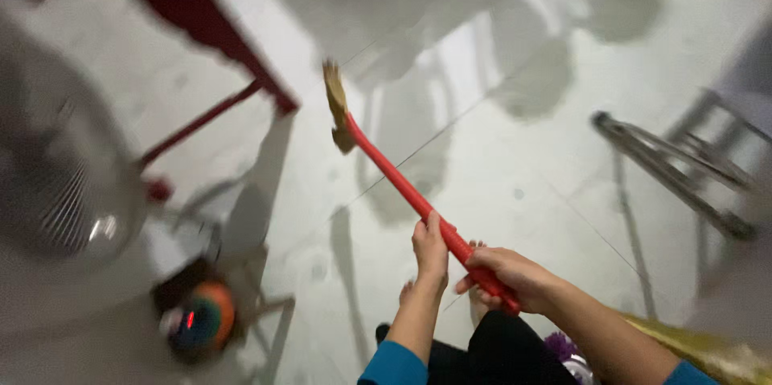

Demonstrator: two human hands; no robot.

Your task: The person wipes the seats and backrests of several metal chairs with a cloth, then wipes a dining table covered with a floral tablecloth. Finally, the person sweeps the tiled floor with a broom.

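Red broom (402, 184) slants up-left, head away.

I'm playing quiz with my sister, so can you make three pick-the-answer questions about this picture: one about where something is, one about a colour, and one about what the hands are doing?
1. Where is the broom head?
A. Near the foot of the red table leg
B. On top of the fan
C. In the person's lap

2. What colour is the broom handle?
A. Blue
B. Red
C. Green

3. How are the hands on the handle?
A. Both closed around it
B. Only one touches it
C. Both hang free

Answers:
1 A: the broom head rests on the white floor just right of the red table leg.
2 B: the broom handle is plainly red.
3 A: the left hand grips higher up, and the right hand wraps the handle's end.
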